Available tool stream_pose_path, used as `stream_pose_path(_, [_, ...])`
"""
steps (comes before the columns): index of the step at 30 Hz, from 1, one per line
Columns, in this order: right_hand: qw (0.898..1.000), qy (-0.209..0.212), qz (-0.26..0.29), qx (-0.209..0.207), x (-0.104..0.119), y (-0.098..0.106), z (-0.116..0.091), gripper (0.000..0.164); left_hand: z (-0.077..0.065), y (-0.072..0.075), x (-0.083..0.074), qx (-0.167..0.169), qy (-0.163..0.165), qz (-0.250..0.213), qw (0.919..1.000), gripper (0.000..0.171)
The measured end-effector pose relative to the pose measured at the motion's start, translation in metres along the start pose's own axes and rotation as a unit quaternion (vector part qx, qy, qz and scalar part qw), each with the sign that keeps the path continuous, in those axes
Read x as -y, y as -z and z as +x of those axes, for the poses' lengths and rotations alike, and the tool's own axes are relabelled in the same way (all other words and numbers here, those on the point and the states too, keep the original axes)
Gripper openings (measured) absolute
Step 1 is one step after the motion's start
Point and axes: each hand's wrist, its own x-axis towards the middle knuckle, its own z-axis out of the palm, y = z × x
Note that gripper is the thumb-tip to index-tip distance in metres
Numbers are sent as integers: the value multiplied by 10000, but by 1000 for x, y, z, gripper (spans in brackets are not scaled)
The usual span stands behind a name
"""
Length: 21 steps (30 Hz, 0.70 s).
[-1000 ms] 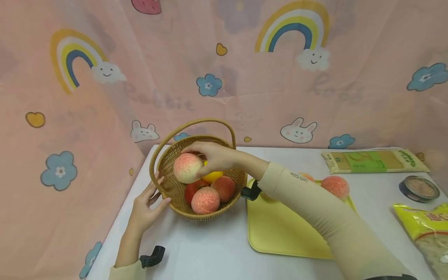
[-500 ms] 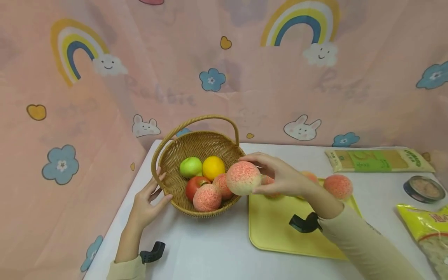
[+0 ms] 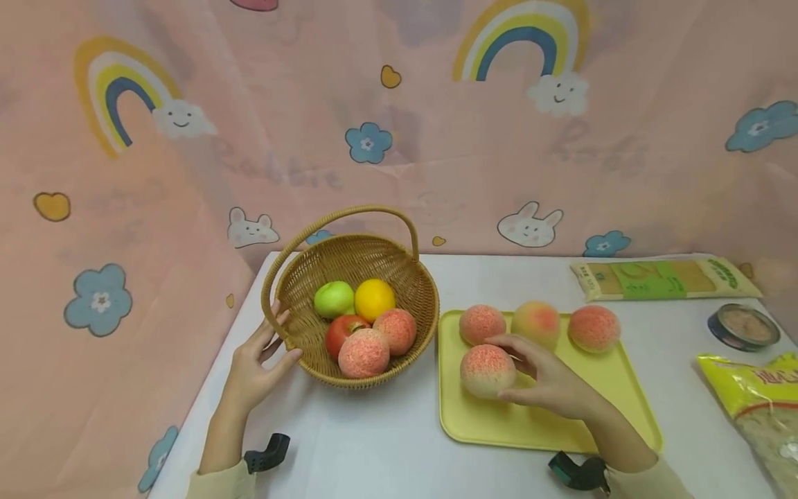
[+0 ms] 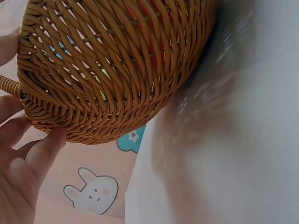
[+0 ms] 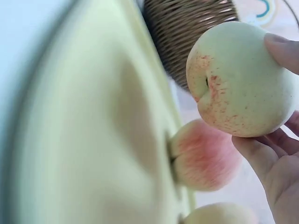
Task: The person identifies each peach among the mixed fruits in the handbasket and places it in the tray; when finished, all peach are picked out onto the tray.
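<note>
My right hand (image 3: 548,381) grips a pale peach with a red-speckled top (image 3: 488,371) over the yellow tray (image 3: 499,431). In the right wrist view that peach (image 5: 238,79) hangs clear of the tray, thumb on one side and fingers on the other. Three more peaches lie along the tray's back; one is the peach (image 3: 594,328) at the right. My left hand (image 3: 252,367) holds the rim of the wicker basket (image 3: 430,298) at its left, near the handle's foot. Inside the basket are a green apple (image 3: 334,299), a yellow-orange fruit (image 3: 375,300), a red apple (image 3: 343,334) and two peaches (image 3: 364,353).
A flat packet of noodles (image 3: 666,278) lies at the back right of the white table (image 3: 349,443). In front of it are a round tin (image 3: 744,327) and a yellow bag (image 3: 757,409). A pink printed cloth (image 3: 436,173) hangs behind.
My right hand has lifted the peach out of the basket and carried it right, over the tray. The left hand stays at the basket's rim.
</note>
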Motion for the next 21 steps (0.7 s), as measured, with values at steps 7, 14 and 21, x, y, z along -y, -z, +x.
stream_pose_path(7, [9984,-494,-208,170,-13,-7,-5,68,-5,-6,26,-107,17,-107,9999,63])
stream_pose_path(14, [9970,-623,2,459,-16,-12,-11,69,-7,-9,42,-18,-89,-256,9996,63])
stream_pose_path(21, [9902,-1177,57,755,-16,-12,-17,74,-7,-9,43,21,-155,-265,9995,63])
